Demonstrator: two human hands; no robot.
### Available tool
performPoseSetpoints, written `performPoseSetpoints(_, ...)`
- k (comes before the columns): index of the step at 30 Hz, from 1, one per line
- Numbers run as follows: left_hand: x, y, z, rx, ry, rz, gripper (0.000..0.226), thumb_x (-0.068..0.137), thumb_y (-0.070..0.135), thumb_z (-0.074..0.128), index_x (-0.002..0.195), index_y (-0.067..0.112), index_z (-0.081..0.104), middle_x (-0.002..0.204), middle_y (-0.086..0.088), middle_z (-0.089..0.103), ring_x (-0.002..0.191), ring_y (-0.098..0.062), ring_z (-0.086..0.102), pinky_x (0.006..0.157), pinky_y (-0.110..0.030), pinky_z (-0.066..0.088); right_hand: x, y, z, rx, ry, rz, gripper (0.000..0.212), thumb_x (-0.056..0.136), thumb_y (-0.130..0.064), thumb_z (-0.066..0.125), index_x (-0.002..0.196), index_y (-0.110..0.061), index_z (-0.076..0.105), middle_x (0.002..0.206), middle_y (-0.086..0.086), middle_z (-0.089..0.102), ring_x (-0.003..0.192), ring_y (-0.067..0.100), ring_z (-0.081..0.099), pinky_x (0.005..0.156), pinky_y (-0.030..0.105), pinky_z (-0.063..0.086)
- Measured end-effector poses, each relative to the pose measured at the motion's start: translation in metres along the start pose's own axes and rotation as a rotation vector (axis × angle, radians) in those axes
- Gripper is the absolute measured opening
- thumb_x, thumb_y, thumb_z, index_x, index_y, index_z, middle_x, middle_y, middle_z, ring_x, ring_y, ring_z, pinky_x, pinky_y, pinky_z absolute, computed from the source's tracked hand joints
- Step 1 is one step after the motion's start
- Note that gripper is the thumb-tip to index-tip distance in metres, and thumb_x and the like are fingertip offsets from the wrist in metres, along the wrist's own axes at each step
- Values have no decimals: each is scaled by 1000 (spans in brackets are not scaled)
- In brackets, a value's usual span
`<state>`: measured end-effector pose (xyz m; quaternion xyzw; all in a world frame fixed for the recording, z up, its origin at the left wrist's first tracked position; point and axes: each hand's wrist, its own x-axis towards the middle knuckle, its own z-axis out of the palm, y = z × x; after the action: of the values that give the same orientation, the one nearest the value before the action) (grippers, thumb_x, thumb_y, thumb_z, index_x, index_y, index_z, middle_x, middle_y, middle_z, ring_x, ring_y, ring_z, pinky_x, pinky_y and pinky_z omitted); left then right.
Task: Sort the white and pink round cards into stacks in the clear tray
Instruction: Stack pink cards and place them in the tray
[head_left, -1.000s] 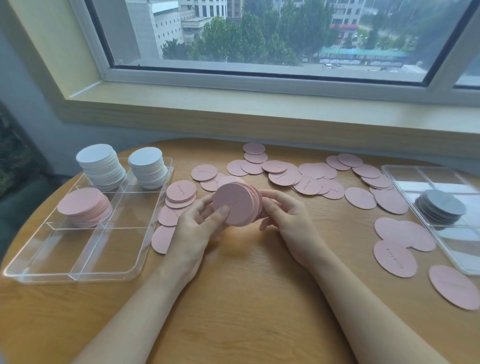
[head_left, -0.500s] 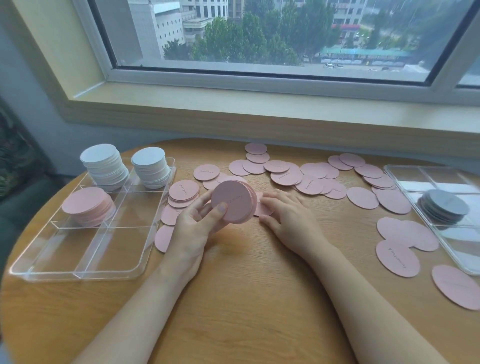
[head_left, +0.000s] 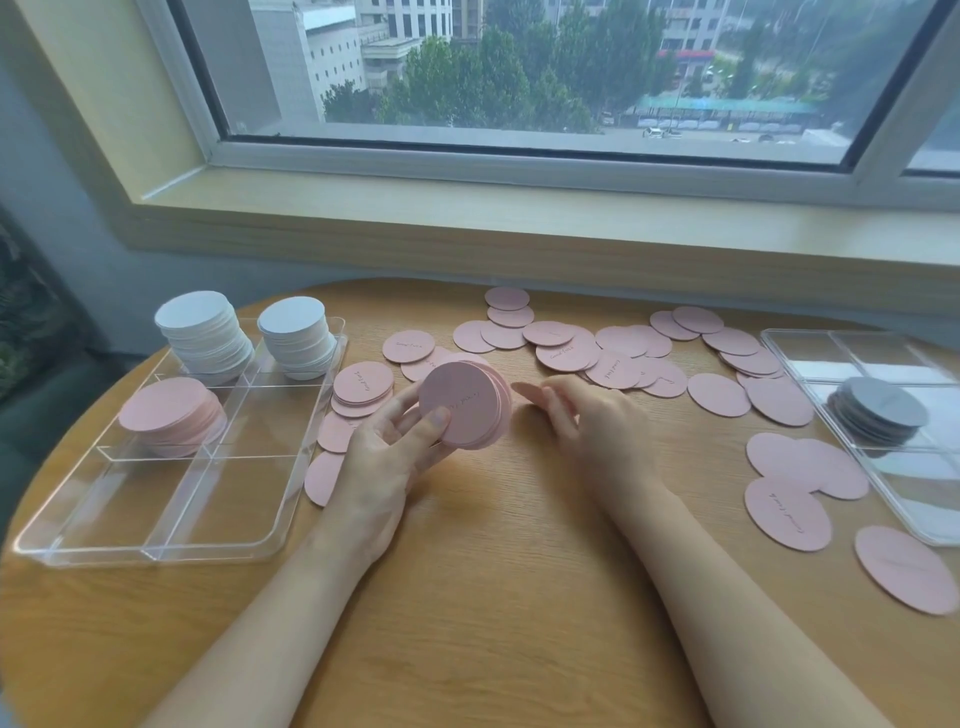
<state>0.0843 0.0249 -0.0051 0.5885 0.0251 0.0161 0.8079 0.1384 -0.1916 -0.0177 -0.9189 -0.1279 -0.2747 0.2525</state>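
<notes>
My left hand (head_left: 387, 457) grips a thick bundle of pink round cards (head_left: 467, 402) tilted on edge above the table. Just to its right, my right hand (head_left: 592, 421) lies on the wood with relaxed fingers and holds nothing. The clear tray (head_left: 156, 540) at the left holds two white stacks (head_left: 205, 332) (head_left: 298, 332) in its far compartments and one pink stack (head_left: 171, 415) in the middle left one. Loose pink cards (head_left: 566, 348) are strewn across the far table.
A short pile of pink cards (head_left: 362, 387) sits beside the tray's right wall. A second clear tray (head_left: 810, 353) at the right edge holds a grey stack (head_left: 878, 410). More pink cards (head_left: 787, 512) lie in front of it. The window sill runs behind the round table.
My right hand has let go of the pink bundle and dropped to the table. My left hand alone now holds the bundle, shifted slightly left.
</notes>
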Motion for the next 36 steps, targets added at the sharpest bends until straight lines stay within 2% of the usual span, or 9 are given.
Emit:
performPoseSetpoints(5, 0, -1, -1, 9, -33, 1, 54, 88, 19, 71, 139, 13, 57, 125, -7, 73, 119, -24, 68, 90, -28, 58, -2, 0, -4, 184, 114, 161, 20, 93, -27, 52, 93, -15, 67, 69, 1, 69, 64, 27, 65, 61, 42, 52)
performPoseSetpoints(9, 0, -5, -1, 53, -53, 11, 57, 86, 18, 79, 139, 14, 57, 125, -8, 73, 119, -23, 68, 94, -32, 58, -3, -12, -9, 603, -31, 293, 16, 93, -8, 62, 91, -23, 66, 75, -7, 72, 65, 9, 64, 66, 31, 53)
performPoseSetpoints(18, 3, -9, -1, 134, -28, 59, 60, 89, 22, 78, 143, 15, 53, 129, -4, 71, 123, -20, 65, 99, -38, 55, -4, -19, -15, 1039, -203, 324, 24, 99, 3, 53, 116, -8, 67, 93, 17, 74, 78, 25, 68, 70, 39, 58)
performPoseSetpoints(24, -1, -14, 5, 298, -12, 150, 47, 89, 6, 75, 129, 25, 60, 117, 7, 75, 110, -9, 70, 91, -23, 54, -7, -28, -21, 1035, -301, 280, 28, 102, -6, 53, 127, -11, 64, 111, 4, 73, 96, 17, 69, 76, 32, 60)
performPoseSetpoints(27, -1, -16, 5, 374, -41, 213, 49, 91, 1, 72, 126, 32, 59, 119, 9, 70, 111, -12, 70, 88, -22, 53, -18, -27, -20, 847, -388, 188, 54, 94, -12, 68, 144, -22, 50, 128, -5, 62, 111, 7, 63, 87, 23, 53)
performPoseSetpoints(29, 0, -21, 4, 446, -87, 232, 51, 93, 3, 70, 128, 37, 56, 121, 15, 68, 113, -12, 67, 92, -23, 53, -24, -23, -13, 630, -391, 69, 73, 88, -9, 72, 151, -25, 39, 139, -6, 52, 123, 9, 55, 99, 25, 49)
performPoseSetpoints(32, 0, -27, 3, 631, -129, 248, 59, 92, 22, 66, 144, 41, 45, 139, 15, 58, 128, -10, 57, 107, -30, 47, -24, -21, -12, 498, -395, -24, 79, 87, -9, 72, 154, -26, 35, 140, -8, 49, 131, 6, 45, 112, 24, 35)
performPoseSetpoints(34, 1, -28, 4, 788, -134, 277, 67, 97, 23, 63, 156, 34, 33, 152, 18, 41, 139, 9, 38, 115, -19, 33, -24, -19, -13, 506, -430, -5, 80, 88, -13, 72, 156, -29, 31, 144, -8, 46, 135, 4, 41, 114, 21, 29)
performPoseSetpoints(36, 0, -29, 6, 923, -159, 292, 70, 102, 17, 60, 161, 25, 22, 153, 19, 30, 134, 28, 20, 110, -1, 16, -26, -17, -12, 462, -461, -11, 81, 90, -19, 70, 156, -29, 26, 152, -5, 41, 140, 9, 37, 117, 25, 27)
